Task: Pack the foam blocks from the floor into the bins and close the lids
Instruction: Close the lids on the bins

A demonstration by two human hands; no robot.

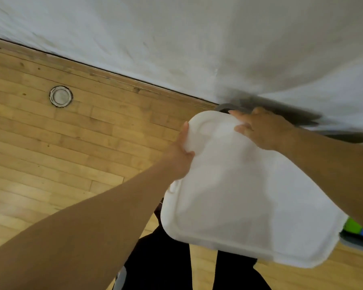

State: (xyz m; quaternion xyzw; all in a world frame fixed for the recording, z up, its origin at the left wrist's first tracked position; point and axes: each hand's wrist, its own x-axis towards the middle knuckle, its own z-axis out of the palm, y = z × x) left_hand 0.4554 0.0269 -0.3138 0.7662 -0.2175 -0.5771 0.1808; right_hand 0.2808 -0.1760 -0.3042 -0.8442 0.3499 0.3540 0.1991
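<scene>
Left hand is gripping the white rounded plastic lid at nine o'clock; right hand is pressing flat at twelve.

The left hand and right hand are bare, as are both forearms up to the frame's edge. Plain black trousers cover the legs; a pale grey patch beside them is too blurred to name.
</scene>
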